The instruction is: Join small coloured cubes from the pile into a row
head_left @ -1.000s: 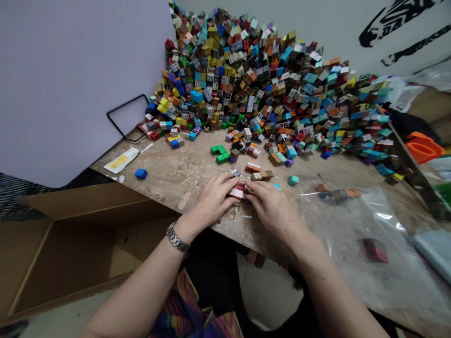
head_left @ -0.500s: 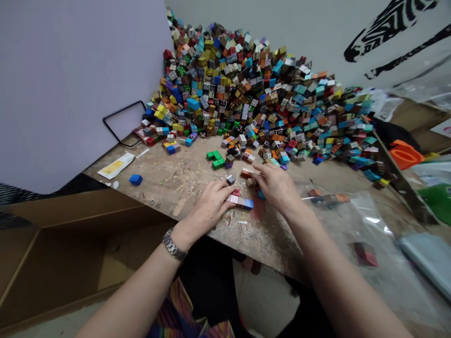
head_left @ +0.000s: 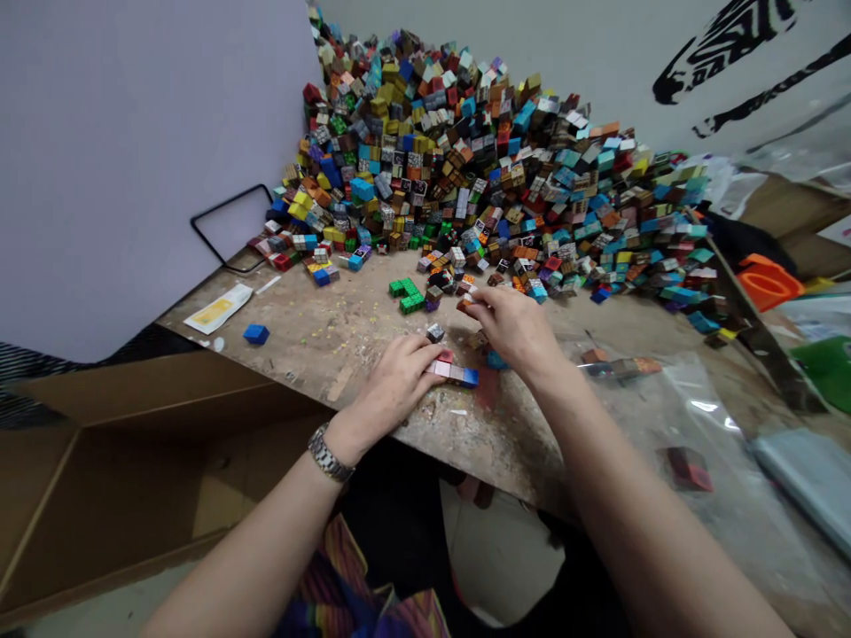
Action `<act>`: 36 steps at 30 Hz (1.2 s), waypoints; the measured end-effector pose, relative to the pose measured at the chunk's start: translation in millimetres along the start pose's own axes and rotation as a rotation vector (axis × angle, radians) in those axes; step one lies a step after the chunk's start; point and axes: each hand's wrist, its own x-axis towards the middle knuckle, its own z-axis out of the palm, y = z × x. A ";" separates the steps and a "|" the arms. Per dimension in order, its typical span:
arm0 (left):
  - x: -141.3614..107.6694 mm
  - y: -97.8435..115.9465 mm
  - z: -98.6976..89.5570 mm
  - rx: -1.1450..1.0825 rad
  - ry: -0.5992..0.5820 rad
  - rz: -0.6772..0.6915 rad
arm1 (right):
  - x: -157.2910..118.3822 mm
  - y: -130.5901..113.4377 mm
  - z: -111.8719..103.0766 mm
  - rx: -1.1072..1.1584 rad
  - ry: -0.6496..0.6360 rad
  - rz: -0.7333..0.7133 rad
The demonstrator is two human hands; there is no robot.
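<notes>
Left hand: we see the left hand (head_left: 394,387) lying on the tabletop (head_left: 346,341) near its front edge, fingers bent and pressing on the end of a short row of cubes (head_left: 453,373).
Row of cubes: it lies flat near the front edge, between the two hands; we count about four cubes in it, pink to blue, with one red cube touching its far side.
Right hand: the right hand (head_left: 515,326) reaches further in, its fingertips pinching a small reddish block (head_left: 466,302); the fingers are closed on it.
In the way: one grey patterned cube (head_left: 435,333) sits just beyond the left fingers, and a green cluster (head_left: 408,296) lies past that.
Big pile: a heap of coloured cubes (head_left: 479,168) fills the far corner against the walls, too many to count.
Others: one blue cube (head_left: 256,334) and one paper slip (head_left: 219,307) near the left edge; a clear plastic bag (head_left: 705,425) on the right side; a cardboard box (head_left: 133,478) below the left edge.
</notes>
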 end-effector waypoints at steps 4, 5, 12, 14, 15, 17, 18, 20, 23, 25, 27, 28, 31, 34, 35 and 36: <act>-0.7 0.6 0.0 -0.003 -0.003 -0.007 | -29.3 -5.8 -12.4 0.037 -0.063 -0.014; -0.7 0.8 -0.2 -0.004 -0.004 -0.011 | -36.6 -8.0 -14.3 0.022 -0.105 -0.005; -0.2 0.4 0.3 0.017 -0.006 -0.010 | -59.3 -18.0 -5.2 -0.042 -0.230 0.012; -0.4 0.3 0.6 0.017 -0.003 -0.013 | -60.5 -17.0 -0.3 -0.008 -0.190 -0.006; -0.6 0.4 0.6 0.015 -0.002 -0.015 | -61.6 -15.8 1.3 0.013 -0.162 -0.012; -1.0 0.9 0.4 0.010 -0.001 -0.017 | -65.2 -12.7 2.3 0.056 -0.118 -0.015; -1.1 1.3 0.1 0.009 -0.002 -0.016 | -67.8 -11.1 1.6 0.075 -0.105 -0.014; -1.4 2.1 -0.5 0.010 -0.003 -0.017 | -74.1 -8.8 -1.1 0.107 -0.085 -0.020; -1.6 2.6 -0.6 0.015 0.001 -0.022 | -84.2 -8.3 -4.1 0.134 -0.068 -0.028; -1.7 2.3 -0.1 0.018 0.006 -0.020 | -89.6 -9.5 -2.8 0.142 -0.072 -0.017; -1.7 1.5 0.6 0.024 0.008 -0.012 | -92.9 -11.2 1.0 0.150 -0.075 -0.003; -1.6 1.1 0.8 0.030 0.005 -0.008 | -93.7 -12.2 3.4 0.153 -0.073 0.000; -1.2 0.6 0.9 0.054 -0.007 0.008 | -93.1 -15.4 9.5 0.157 -0.068 0.005; -0.1 0.9 0.3 0.070 -0.009 0.022 | -90.9 -18.5 11.9 0.165 -0.077 -0.001; 0.4 1.1 0.1 0.069 -0.013 0.026 | -90.3 -19.4 12.2 0.167 -0.080 -0.003; 0.9 1.2 -0.2 0.066 -0.018 0.029 | -89.9 -20.2 12.4 0.168 -0.082 -0.005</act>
